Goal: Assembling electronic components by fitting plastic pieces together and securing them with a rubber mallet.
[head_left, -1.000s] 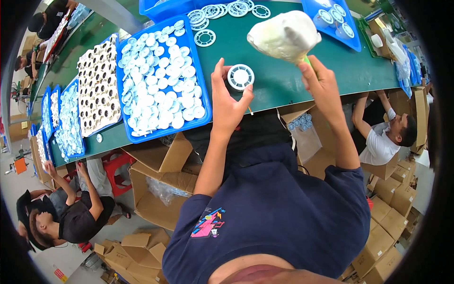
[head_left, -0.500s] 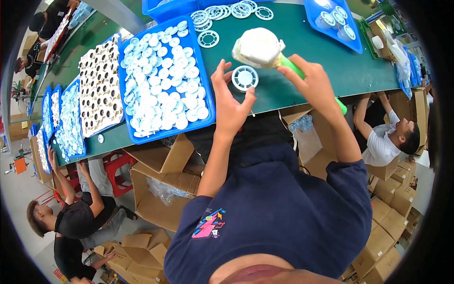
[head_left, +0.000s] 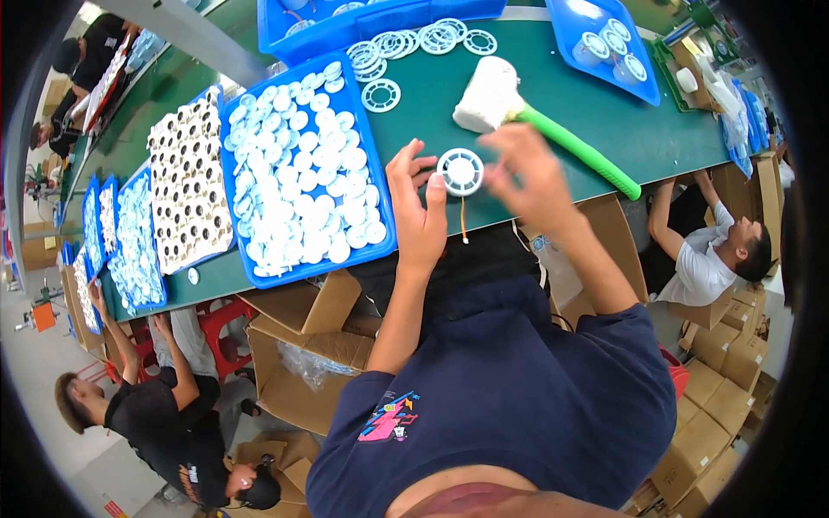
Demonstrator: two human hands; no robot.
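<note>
A round white spoked part (head_left: 461, 172) with a thin cable (head_left: 464, 220) hanging from it is in front of me. My left hand (head_left: 419, 203) grips its left rim, with the thumb on the near side. Just to the right of the part is my right hand (head_left: 528, 177), smeared by motion; I cannot see whether its fingers touch the rim. Beyond the hands a mallet lies on the green table (head_left: 682, 147). Its white wrapped head (head_left: 487, 93) points left, and its green handle (head_left: 587, 155) slants toward the table's near right edge.
To the left stands a blue tray (head_left: 390, 229) heaped with white discs, beside a carton tray (head_left: 192, 173) of dark-centred pieces. Flat white rings (head_left: 381, 96) lie near a blue bin (head_left: 380, 19) at the back. A blue tray (head_left: 643, 89) holds several white cups. Co-workers sit on both sides.
My right hand has let go of the mallet, which now lies on the table. The spoked part has come nearer to me in my left hand, and its cable hangs in view.
</note>
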